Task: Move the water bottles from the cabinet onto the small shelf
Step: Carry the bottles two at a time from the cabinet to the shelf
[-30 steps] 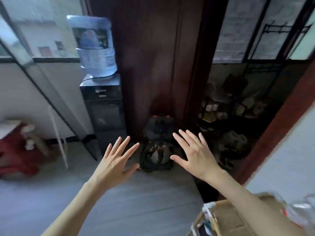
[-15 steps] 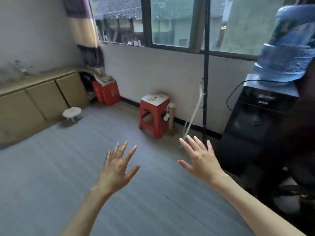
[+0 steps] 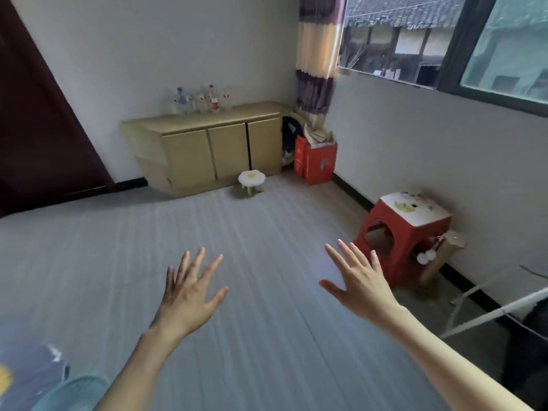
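1. Since the earlier frame the view has swung left across the room; the cabinet now sits ahead against the far wall, where before the red stool was central.
2. Left hand and right hand hover over the floor, fingers spread, grasping nothing.
3. Water bottles stand clustered on the cabinet's top, toward its back edge, well apart from both hands.
4. No bottle appears moved yet; the small shelf is out of view, so seemingly the whole transfer remains.

1. A home room: grey plank floor, plain white walls.
2. Far wall: low wooden cabinet with 3 doors.
3. Right: curtained window, red plastic stool.
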Demonstrator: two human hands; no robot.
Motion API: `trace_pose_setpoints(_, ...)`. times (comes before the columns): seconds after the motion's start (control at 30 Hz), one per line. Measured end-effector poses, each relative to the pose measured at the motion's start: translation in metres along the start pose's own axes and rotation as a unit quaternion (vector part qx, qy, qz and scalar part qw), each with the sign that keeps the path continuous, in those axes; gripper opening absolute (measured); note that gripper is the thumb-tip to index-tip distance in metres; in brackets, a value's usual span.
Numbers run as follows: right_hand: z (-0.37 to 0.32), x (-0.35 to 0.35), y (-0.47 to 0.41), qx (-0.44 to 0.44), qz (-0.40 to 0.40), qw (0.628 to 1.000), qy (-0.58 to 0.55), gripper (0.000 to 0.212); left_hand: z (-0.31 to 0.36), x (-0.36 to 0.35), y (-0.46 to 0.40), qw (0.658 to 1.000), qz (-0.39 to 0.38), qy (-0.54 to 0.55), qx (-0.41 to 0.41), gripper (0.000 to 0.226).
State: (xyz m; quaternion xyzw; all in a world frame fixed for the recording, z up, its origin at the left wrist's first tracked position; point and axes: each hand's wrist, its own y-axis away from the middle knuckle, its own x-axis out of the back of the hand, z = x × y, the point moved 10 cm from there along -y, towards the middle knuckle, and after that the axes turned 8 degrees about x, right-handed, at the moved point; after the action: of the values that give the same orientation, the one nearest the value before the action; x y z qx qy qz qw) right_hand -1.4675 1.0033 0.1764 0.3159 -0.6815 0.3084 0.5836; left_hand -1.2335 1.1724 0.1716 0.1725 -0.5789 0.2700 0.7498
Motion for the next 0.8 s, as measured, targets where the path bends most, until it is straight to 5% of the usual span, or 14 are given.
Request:
trace_pose_setpoints(0.2, 0.021, 0.022, -0.153, 0.067, 0.021, 0.998, -0.006, 0.075, -0.026, 0.022, -0.104, 0.997, 0.014, 0.005, 0.077, 0.062)
trace_pose_setpoints(0.57, -0.011, -0.026, -0.386, 0.158, -0.026, 0.987, -0.025, 0.073, -0.058, -0.013, -0.290, 0.993, 0.005, 0.015, 0.117, 0.085)
trace_pose_setpoints(0.8, -0.009, -0.040, -0.572, 0.143, -0.036, 0.989, -0.023, 0.074, -0.123, -0.013, -0.462, 0.992, -0.016, 0.007, 0.125, 0.061)
